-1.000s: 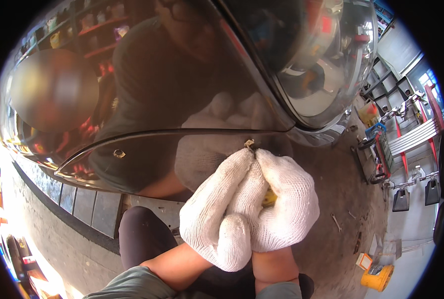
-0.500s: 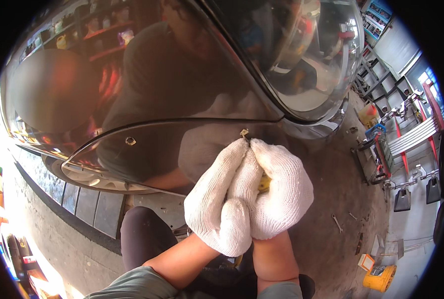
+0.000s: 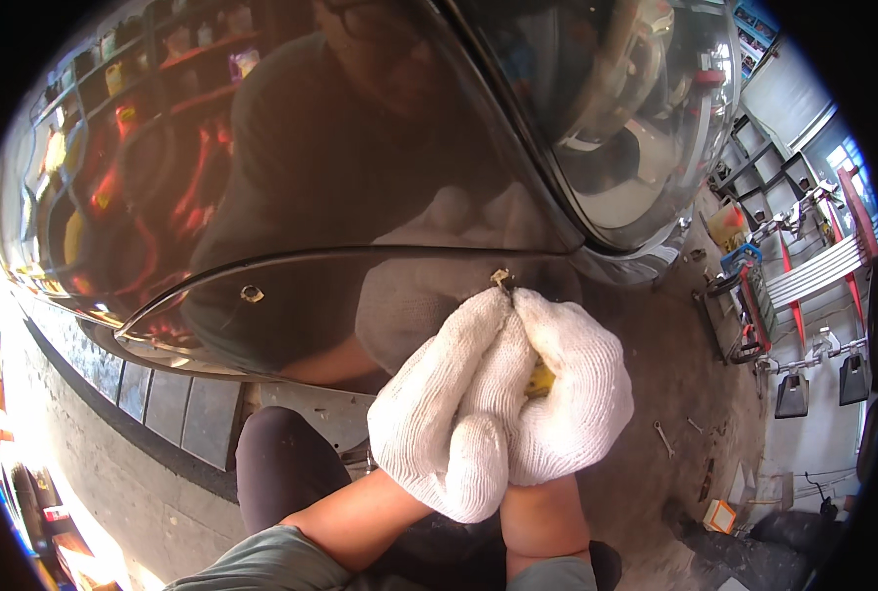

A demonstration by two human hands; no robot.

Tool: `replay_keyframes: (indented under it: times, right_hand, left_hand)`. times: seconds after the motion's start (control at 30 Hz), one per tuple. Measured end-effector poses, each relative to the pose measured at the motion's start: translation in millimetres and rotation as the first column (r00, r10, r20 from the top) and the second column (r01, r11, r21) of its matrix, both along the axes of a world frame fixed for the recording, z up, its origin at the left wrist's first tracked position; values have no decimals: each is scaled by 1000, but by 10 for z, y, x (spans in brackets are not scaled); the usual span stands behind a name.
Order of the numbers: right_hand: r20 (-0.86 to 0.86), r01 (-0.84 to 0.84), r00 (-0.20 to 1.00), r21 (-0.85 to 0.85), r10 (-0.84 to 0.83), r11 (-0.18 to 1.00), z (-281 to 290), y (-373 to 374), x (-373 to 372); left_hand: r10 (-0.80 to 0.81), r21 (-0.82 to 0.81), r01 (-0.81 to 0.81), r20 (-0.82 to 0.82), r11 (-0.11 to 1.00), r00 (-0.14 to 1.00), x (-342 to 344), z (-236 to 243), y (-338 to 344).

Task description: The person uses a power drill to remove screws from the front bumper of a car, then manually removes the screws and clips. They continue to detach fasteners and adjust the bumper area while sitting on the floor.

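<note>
In white knit gloves, my left hand [image 3: 429,424] and my right hand [image 3: 582,394] press together in front of a dark, glossy car panel [image 3: 306,320]. Both are closed, and their fingertips meet just below a small hole with pale, ragged edges [image 3: 500,276]. Something thin and dark shows at the fingertips by that hole; the gloves hide most of it. A bit of a yellow object [image 3: 540,380] peeks out within my right hand's curled fingers, its kind not visible. Farther left on the panel is a second similar hole [image 3: 252,294].
Above right is the car's headlight [image 3: 616,167]. On the floor to the right lie a wrench [image 3: 664,439] and an orange-and-white box [image 3: 719,515]. Another person's dark-trousered leg [image 3: 764,552] extends in at lower right. A metal rack [image 3: 818,276] stands beyond.
Both hands, still together, appear slightly lower and farther right, as the panel and headlight shift in view too. Another person's leg has come in at lower right, covering the yellow container.
</note>
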State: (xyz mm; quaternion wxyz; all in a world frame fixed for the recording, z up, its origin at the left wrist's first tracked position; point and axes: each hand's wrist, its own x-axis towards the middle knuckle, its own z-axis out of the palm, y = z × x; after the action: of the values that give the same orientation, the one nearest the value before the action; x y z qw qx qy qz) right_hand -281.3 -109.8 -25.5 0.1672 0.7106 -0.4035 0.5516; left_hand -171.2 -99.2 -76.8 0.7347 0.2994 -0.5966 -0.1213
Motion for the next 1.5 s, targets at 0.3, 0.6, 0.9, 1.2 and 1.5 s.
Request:
replay_keyframes:
  times: [0.3,0.6,0.9,1.2,1.5]
  right_hand:
    - [90,-73,993,-14,74,997,-53,-73,-13]
    - [37,-53,998,-16,54,998,-1,-52,27]
    - [108,-41,993,-1,41,999,-94,-80,-47]
    - [99,-122,987,-40,126,992,120,-82,139]
    - [9,-19,1000,38,19,999,506,81,337]
  left_hand:
    - [20,-6,-20,-6,1000,1000,-66,57,-3]
    - [-48,163,46,9,985,999,40,222,148]
    - [12,-30,-11,22,999,1000,-25,77,-13]
    - [-43,77,42,14,996,999,38,-7,12]
    - [-204,478,393,-399,785,894,102,433,392]
